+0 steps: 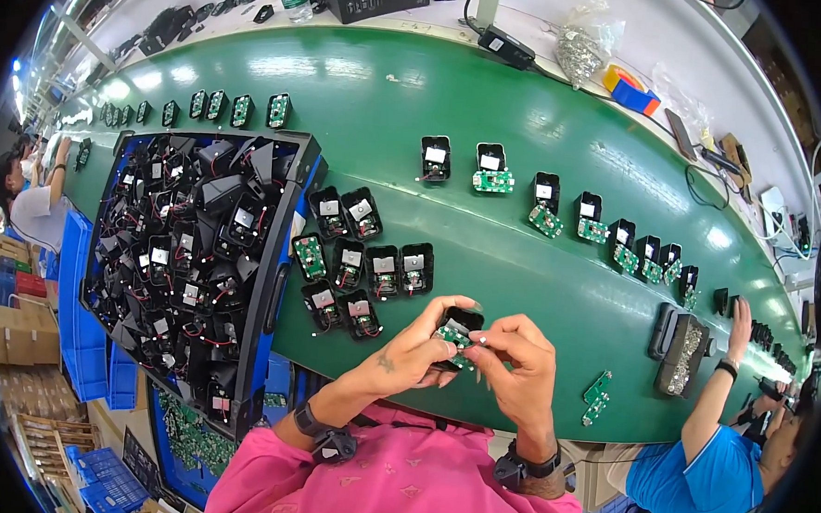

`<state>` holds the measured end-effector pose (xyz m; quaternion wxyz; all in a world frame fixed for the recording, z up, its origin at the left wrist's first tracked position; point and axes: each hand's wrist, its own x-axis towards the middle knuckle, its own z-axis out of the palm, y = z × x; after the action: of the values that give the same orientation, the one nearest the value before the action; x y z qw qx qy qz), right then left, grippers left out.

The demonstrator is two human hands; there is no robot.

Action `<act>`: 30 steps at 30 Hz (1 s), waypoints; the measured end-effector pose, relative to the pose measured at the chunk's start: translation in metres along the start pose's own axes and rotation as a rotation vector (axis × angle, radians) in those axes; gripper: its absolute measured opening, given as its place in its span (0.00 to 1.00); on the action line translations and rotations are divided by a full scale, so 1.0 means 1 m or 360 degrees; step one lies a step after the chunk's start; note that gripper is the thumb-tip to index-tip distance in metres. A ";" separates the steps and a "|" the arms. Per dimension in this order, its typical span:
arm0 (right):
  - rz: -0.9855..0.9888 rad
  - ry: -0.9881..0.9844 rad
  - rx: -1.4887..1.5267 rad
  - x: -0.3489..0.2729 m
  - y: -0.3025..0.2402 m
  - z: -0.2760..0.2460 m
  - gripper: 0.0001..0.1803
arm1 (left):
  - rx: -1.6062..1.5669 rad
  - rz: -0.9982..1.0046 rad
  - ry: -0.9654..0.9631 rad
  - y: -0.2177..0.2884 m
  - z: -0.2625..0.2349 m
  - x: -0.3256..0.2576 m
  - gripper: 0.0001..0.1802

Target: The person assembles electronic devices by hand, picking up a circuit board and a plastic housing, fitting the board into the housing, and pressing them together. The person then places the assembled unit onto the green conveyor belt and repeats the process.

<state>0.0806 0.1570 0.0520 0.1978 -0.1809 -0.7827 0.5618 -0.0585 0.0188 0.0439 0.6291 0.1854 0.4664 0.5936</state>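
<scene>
In front of my chest, my left hand (405,354) is closed round a small black plastic housing (464,317). A green circuit board (451,336) lies over the housing's opening, tilted, with my left thumb against it. The fingers of my right hand (524,363) are pinched at the board's right edge, on what looks like a small white wire connector (481,340); the fingertips partly hide it. Left of my hands, several black housings (383,271) with wires lie open side up, one with a green board (309,257) in it. A loose board (596,397) rests to the right.
A large crate (288,208) full of black housings stands at the left. Housings with boards (545,205) line the green conveyor belt (364,87). A co-worker's arm (714,393) reaches in at the right, near a box of small metal parts (682,356). Tape rolls (631,89) sit on the far ledge.
</scene>
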 end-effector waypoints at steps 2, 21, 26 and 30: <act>0.0011 0.0021 -0.0023 0.000 -0.006 0.003 0.10 | 0.0047 0.0038 0.0081 -0.003 0.003 0.001 0.33; -0.0191 0.0147 -0.0300 -0.001 -0.023 0.011 0.02 | 0.0584 0.0667 0.0489 -0.013 0.017 -0.002 0.35; -0.0113 -0.0135 -0.0328 0.002 -0.041 -0.002 0.03 | 0.0676 0.0711 0.0420 -0.010 0.017 -0.010 0.35; -0.0108 -0.0360 -0.0321 0.003 -0.043 -0.010 0.02 | 0.0697 0.0725 0.0376 -0.010 0.020 -0.014 0.36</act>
<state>0.0802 0.1537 0.0964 0.1081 -0.1089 -0.8580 0.4901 -0.0346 0.0099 0.0516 0.3672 0.3456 0.5991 0.6219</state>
